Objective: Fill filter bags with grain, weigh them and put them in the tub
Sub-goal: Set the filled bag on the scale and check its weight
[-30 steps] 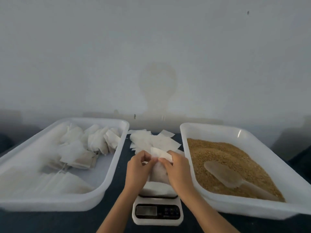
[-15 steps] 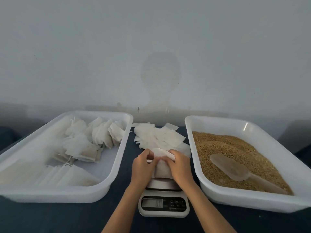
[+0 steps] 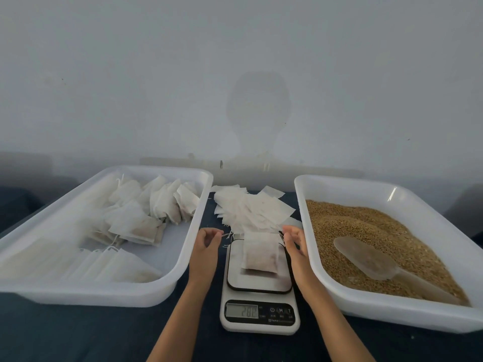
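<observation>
A filled filter bag [image 3: 260,253] lies flat on the platform of a small white kitchen scale [image 3: 259,313], whose display is lit with a reading. My left hand [image 3: 206,248] hovers just left of the bag with loosely curled fingers and holds nothing. Just right of the bag is my right hand [image 3: 295,245], fingers relaxed and also empty. Thin drawstrings stick out by both sets of fingertips. The left tub [image 3: 188,253] holds several filled bags [image 3: 146,212]. The right tub [image 3: 337,293] holds brown grain [image 3: 366,231] with a clear scoop [image 3: 366,259] lying in it.
A loose pile of empty filter bags [image 3: 251,207] lies on the dark cloth between the tubs, behind the scale. Flat packs of white bags [image 3: 109,262] lie in the near part of the left tub. A pale wall stands close behind.
Both hands were gripping the bag's top over the scale. They have let go and moved apart, leaving the bag lying on the platform.
</observation>
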The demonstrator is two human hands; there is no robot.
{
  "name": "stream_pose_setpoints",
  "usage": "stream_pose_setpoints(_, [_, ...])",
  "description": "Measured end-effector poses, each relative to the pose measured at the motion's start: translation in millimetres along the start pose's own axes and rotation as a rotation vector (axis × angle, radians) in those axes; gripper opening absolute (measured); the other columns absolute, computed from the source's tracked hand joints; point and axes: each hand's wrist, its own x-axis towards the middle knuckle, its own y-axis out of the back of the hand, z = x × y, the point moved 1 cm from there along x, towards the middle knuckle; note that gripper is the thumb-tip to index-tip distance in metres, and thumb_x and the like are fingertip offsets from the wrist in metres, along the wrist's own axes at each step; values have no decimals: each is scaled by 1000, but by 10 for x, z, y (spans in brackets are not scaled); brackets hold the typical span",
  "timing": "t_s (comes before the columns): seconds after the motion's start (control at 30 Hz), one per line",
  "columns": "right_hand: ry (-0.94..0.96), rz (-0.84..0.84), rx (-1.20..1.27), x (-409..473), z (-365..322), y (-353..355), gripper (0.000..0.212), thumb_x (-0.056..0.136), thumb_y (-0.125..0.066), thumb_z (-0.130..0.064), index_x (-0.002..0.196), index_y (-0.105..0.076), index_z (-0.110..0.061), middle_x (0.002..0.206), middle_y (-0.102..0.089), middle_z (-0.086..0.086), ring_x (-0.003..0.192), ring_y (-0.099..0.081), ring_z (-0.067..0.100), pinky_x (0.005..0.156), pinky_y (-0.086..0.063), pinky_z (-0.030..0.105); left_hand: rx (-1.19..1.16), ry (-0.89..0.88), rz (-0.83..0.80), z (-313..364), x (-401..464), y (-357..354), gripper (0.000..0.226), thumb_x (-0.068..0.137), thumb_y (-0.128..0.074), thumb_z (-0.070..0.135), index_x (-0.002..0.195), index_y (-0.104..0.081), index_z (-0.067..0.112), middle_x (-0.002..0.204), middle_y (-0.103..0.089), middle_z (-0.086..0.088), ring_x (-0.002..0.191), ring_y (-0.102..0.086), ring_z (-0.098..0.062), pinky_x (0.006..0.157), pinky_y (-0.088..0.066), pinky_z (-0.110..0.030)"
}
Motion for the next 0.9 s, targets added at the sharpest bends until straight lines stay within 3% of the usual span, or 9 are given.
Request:
stream_pose_setpoints(0.17, [14, -15, 39, 3, 22, 4, 23, 95, -48, -8, 114, -57, 2, 111, -61, 5, 105, -55, 11, 79, -41, 1, -11, 15, 4, -7, -12, 2, 12, 92, -52, 4, 89, -59, 13, 90, -63, 4, 82, -56, 0, 70, -41, -8])
stream_pose_setpoints(0.3, [19, -26, 60, 1, 46, 5, 22, 95, -48, -9, 112, -58, 1, 107, -62, 2, 103, -56, 8, 78, -42, 3, 1, 6, 4, -11, -15, 1, 11, 91, -52, 2, 91, -61, 9, 87, -61, 4, 79, -55, -1, 67, -42, -4])
stream_pose_setpoints(0.53, [-9, -61, 50, -21, 73, -2, 17, 95, -49, -6, 109, -59, -7, 108, -61, -2, 109, -55, 13, 88, -43, 12, 68, -29, -78, 18, -48, -31, 8, 90, -57, 7, 95, -61, 11, 92, -63, 3, 90, -58, -12, 75, -42, -14])
stream_pose_setpoints(0.63, [3, -107, 3, -35, 49, -7, 21, 96, -48, -6, 106, -63, -15, 111, -63, -5, 112, -54, 8, 98, -39, 20, 277, -124, -139, 9, -84, -105, 28, 88, -63, 18, 115, -56, 18, 116, -55, 6, 112, -45, -10, 90, -37, -13])
stream_pose_setpoints(0.73, [7, -118, -36, -39, 28, -5, 24, 97, -47, -8, 102, -68, -18, 112, -65, -6, 112, -54, 3, 100, -37, 18, 447, -184, -213, 17, -102, -190, 51, 86, -65, 32, 131, -45, 20, 134, -42, 6, 130, -31, -11, 110, -26, -32])
stream_pose_setpoints(0.8, [13, -119, -59, -41, 2, -4, 26, 96, -46, -6, 98, -69, -19, 108, -66, -6, 110, -56, 4, 97, -39, 15, 496, -196, -275, 36, -111, -239, 59, 84, -65, 39, 134, -40, 21, 136, -42, 6, 132, -31, -12, 113, -22, -35])
stream_pose_setpoints(0.9, [68, -135, -100, -53, -72, -5, 29, 96, -46, -4, 100, -68, -22, 108, -66, -9, 109, -57, 1, 94, -41, 13, 519, -204, -307, 100, -123, -278, 67, 81, -68, 43, 136, -35, 22, 127, -51, 8, 118, -40, -7, 113, -23, -38])
